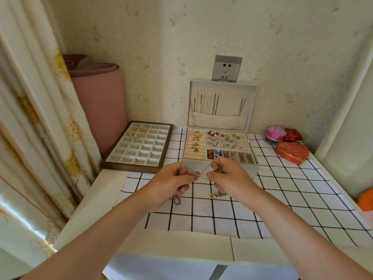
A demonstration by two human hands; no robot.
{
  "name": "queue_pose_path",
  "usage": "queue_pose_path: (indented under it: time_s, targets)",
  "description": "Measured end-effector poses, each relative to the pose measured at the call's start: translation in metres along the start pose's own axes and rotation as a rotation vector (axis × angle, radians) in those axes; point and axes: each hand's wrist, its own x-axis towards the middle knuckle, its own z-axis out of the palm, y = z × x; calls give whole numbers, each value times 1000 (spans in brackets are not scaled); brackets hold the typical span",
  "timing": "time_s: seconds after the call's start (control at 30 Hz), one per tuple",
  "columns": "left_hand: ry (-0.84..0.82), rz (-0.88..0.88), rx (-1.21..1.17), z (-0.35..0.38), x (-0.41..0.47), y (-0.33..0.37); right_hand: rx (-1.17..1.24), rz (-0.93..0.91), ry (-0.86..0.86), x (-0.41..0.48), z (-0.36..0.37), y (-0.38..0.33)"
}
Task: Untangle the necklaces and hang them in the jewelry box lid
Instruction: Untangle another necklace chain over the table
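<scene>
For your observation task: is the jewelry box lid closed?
No, the lid stands upright and open, with several necklaces hanging inside it.

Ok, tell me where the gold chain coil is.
Head view, left side: the gold chain coil lies across the far-left compartments of the divided tray, left of the open jewelry box.

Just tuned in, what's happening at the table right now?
A person is untangling necklaces. The left hand and right hand each pinch the tangled necklaces, pulled apart so the strands cross at a knot above the checked cloth. Loose ends dangle below. Behind, the jewelry box stands open; several chains already hang in its lid.
</scene>
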Motion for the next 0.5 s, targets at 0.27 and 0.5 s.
queue_pose_path:
  time_s: [0.27,0.5]
  targets:
    - [16,42,48,2,-4,3,-303,-102,-8,-3,-1,2]
    - [81,39,61,6,-6,4,-348,-146,13,-7,2,-2]
